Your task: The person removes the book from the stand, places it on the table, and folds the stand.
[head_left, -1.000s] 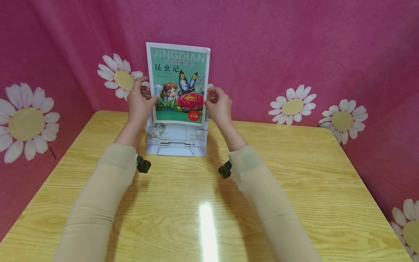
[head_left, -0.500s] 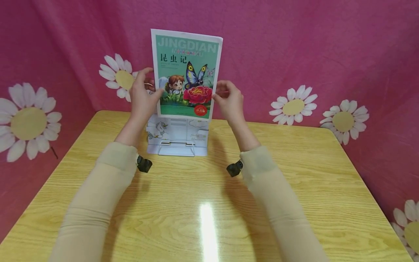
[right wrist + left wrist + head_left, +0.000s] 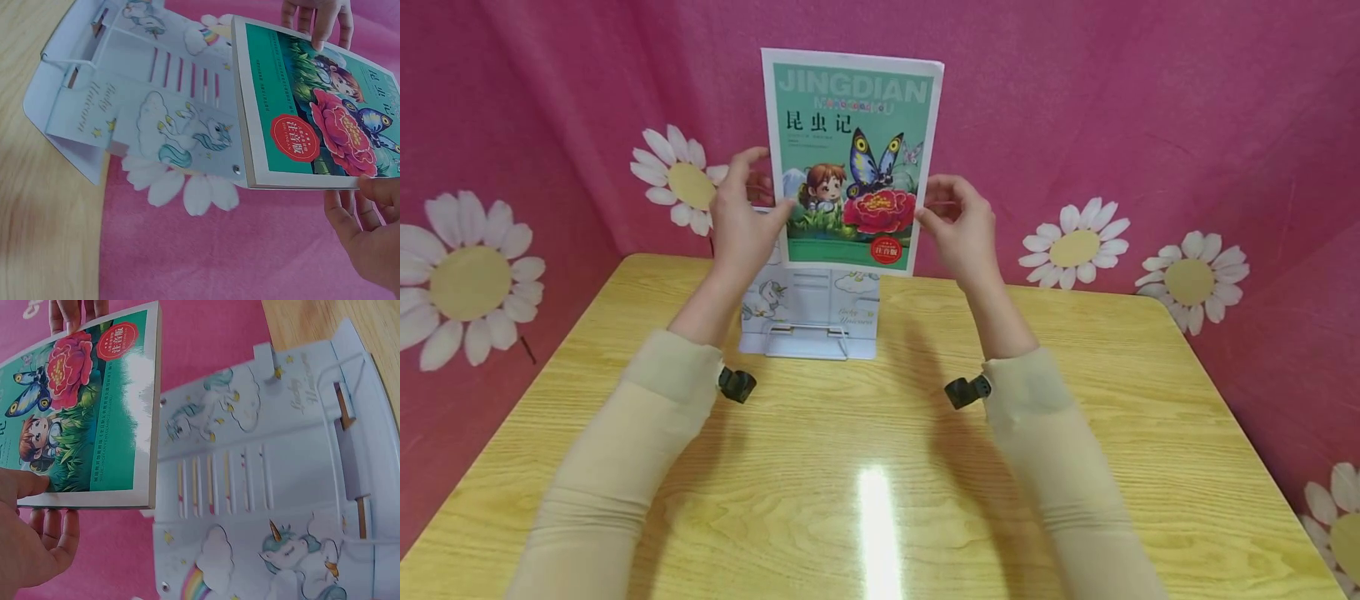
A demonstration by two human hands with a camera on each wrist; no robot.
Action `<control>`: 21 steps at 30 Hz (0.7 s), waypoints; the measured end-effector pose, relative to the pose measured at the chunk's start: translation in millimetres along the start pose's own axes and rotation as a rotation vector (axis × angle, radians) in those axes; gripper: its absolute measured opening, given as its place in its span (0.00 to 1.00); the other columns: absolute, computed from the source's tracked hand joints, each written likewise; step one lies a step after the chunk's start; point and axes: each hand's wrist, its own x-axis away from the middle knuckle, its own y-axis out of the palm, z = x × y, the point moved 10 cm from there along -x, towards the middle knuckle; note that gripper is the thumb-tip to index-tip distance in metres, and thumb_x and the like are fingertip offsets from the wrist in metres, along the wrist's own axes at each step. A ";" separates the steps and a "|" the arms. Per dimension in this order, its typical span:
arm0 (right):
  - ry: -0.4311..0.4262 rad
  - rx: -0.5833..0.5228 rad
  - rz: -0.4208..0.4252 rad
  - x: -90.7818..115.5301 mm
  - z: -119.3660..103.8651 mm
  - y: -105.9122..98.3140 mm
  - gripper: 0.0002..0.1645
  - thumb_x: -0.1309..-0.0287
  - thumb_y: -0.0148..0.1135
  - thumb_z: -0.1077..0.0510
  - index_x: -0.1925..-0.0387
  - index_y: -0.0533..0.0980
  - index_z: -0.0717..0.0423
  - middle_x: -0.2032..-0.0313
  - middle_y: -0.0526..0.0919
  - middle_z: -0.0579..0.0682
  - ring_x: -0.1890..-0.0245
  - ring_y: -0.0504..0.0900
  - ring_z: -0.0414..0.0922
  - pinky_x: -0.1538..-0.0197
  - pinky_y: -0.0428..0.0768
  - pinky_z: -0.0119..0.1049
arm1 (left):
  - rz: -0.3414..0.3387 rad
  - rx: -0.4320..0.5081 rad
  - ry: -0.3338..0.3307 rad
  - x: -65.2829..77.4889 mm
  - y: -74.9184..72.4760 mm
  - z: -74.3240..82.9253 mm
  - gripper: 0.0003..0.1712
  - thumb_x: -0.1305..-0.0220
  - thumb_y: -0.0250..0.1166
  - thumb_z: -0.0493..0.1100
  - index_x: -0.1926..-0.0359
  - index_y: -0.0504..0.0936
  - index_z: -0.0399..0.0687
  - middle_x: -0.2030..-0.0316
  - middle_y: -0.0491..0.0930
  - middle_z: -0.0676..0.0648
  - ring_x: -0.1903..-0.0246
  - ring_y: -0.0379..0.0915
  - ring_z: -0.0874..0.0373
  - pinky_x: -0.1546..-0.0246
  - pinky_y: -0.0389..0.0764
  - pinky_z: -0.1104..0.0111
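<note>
A green-covered book (image 3: 850, 167) with a butterfly, a red flower and a child on its front is held up off the table. My left hand (image 3: 747, 212) grips its left edge, thumb on the cover and fingers behind. On the opposite edge my right hand (image 3: 962, 225) pinches it the same way. Below and behind the book stands a white book stand (image 3: 808, 308) with unicorn drawings; the book hides its upper part in the head view. The left wrist view shows the slotted back plate of the stand (image 3: 231, 444) apart from the book (image 3: 125, 425).
The stand rests on a wood-grain table (image 3: 820, 433) near its far edge. Behind hangs a pink cloth (image 3: 985, 108) with large white daisies. Black wrist cameras (image 3: 967, 390) sit at both sleeves.
Both hands have raised the book off the stand and brought it rightward and nearer. More of the stand's lower part shows now; the stand stays in place.
</note>
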 end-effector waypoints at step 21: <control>-0.082 0.042 0.040 38.9 -13.8 -60.6 0.20 0.44 0.65 0.59 0.49 0.76 0.57 0.58 0.80 0.50 0.59 0.79 0.40 0.48 0.78 0.31 | -0.064 0.054 0.072 36.5 17.8 38.0 0.32 0.46 0.70 0.36 0.40 0.71 0.49 0.63 0.75 0.46 0.65 0.75 0.58 0.68 0.77 0.73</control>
